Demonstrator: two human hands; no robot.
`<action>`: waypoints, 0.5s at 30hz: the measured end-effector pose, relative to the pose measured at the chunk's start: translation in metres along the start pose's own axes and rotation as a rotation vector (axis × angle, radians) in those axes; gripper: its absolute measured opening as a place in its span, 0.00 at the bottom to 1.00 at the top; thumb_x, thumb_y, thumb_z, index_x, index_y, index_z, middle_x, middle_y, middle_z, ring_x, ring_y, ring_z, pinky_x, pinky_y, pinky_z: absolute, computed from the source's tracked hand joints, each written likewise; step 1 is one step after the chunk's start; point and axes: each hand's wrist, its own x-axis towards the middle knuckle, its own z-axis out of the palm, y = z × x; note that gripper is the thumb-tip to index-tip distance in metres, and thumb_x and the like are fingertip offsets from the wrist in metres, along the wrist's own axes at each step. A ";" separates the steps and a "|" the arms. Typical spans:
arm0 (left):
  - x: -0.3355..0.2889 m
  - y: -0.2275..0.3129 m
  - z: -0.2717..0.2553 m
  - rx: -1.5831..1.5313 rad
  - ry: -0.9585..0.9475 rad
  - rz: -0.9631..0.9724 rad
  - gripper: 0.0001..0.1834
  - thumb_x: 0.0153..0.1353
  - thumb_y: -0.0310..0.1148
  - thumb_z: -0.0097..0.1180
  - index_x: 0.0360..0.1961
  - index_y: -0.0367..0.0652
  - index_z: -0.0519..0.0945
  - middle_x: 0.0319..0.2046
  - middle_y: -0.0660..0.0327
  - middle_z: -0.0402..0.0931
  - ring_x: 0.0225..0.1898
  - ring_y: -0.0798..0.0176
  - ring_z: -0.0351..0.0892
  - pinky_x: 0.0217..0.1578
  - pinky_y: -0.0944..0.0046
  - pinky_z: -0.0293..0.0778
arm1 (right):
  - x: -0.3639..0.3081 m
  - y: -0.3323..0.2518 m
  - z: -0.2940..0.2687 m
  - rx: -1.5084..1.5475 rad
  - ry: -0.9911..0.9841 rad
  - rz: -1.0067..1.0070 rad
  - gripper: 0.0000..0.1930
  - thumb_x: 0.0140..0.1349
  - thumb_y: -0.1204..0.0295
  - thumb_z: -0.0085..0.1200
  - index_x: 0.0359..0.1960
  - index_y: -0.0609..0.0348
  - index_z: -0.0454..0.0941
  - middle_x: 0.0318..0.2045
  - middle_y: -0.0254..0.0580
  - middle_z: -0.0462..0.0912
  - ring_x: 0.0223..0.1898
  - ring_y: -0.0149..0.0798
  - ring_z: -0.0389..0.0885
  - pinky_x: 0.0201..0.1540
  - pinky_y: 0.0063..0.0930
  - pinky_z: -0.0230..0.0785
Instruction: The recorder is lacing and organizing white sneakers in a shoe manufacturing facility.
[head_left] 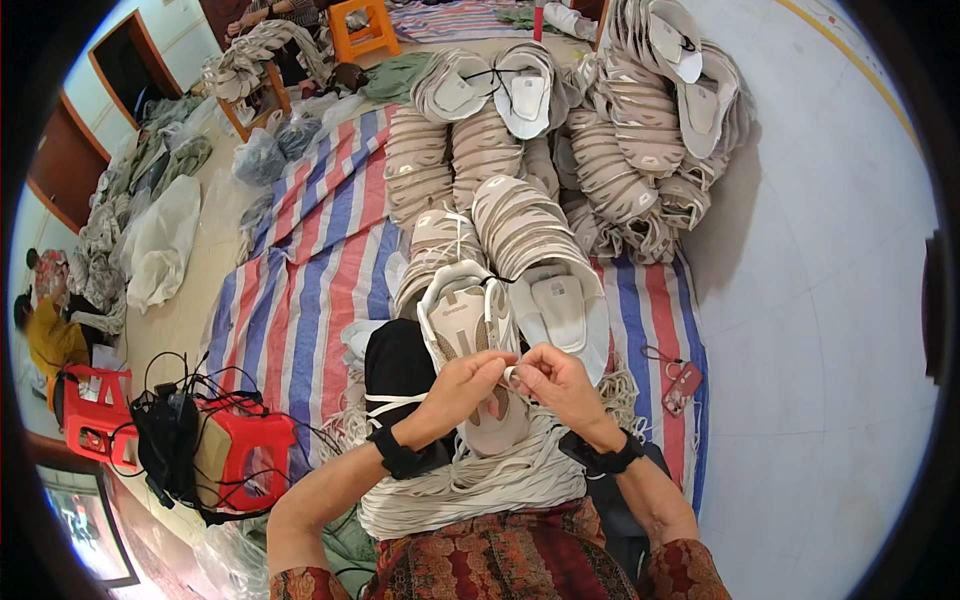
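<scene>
A beige and white shoe upper (462,325) lies across my lap, toe end pointing away from me. My left hand (466,385) rests on its near part with fingers curled on a white lace (510,374). My right hand (553,383) meets it from the right and pinches the same lace between thumb and fingers. Both wrists wear black bands. A thick bundle of white laces (470,480) lies over my knees under the upper.
Tall stacks of beige shoe uppers (560,170) cover a red, white and blue striped sheet (320,260) ahead. A red plastic stool (250,445) with black cables stands at left. An orange stool (365,30) and another person (45,325) are farther off. Grey floor (820,300) lies right.
</scene>
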 end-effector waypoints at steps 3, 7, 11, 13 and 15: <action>-0.002 0.003 0.004 -0.477 -0.083 -0.029 0.19 0.65 0.39 0.39 0.46 0.32 0.71 0.32 0.59 0.75 0.25 0.71 0.75 0.18 0.74 0.66 | 0.000 0.002 0.007 -0.042 0.058 -0.047 0.05 0.60 0.74 0.47 0.31 0.64 0.71 0.22 0.31 0.73 0.22 0.20 0.67 0.23 0.14 0.60; -0.010 0.005 0.001 -0.384 -0.039 -0.104 0.13 0.63 0.30 0.42 0.44 0.32 0.72 0.33 0.56 0.75 0.28 0.68 0.75 0.19 0.74 0.66 | -0.001 0.006 0.007 -0.162 0.101 -0.080 0.06 0.60 0.73 0.49 0.30 0.65 0.71 0.21 0.30 0.73 0.21 0.20 0.66 0.23 0.15 0.59; -0.017 0.003 -0.004 -0.240 0.049 -0.118 0.10 0.60 0.26 0.49 0.40 0.33 0.75 0.28 0.59 0.76 0.23 0.72 0.74 0.16 0.75 0.64 | -0.004 0.004 0.000 -0.254 0.122 -0.090 0.07 0.58 0.71 0.50 0.31 0.64 0.71 0.20 0.31 0.73 0.21 0.21 0.66 0.22 0.17 0.59; -0.019 0.003 -0.004 -0.016 0.177 -0.032 0.08 0.57 0.26 0.53 0.36 0.33 0.78 0.21 0.63 0.76 0.18 0.75 0.71 0.15 0.75 0.64 | -0.006 0.000 -0.001 -0.314 0.120 -0.082 0.08 0.58 0.71 0.51 0.31 0.64 0.71 0.20 0.33 0.74 0.20 0.23 0.67 0.22 0.19 0.60; -0.021 0.004 -0.002 0.196 0.211 0.088 0.08 0.56 0.26 0.53 0.35 0.33 0.79 0.19 0.64 0.76 0.17 0.76 0.70 0.16 0.75 0.65 | -0.006 -0.005 0.000 -0.581 0.031 -0.016 0.08 0.58 0.73 0.51 0.36 0.65 0.72 0.22 0.32 0.74 0.22 0.21 0.68 0.23 0.16 0.61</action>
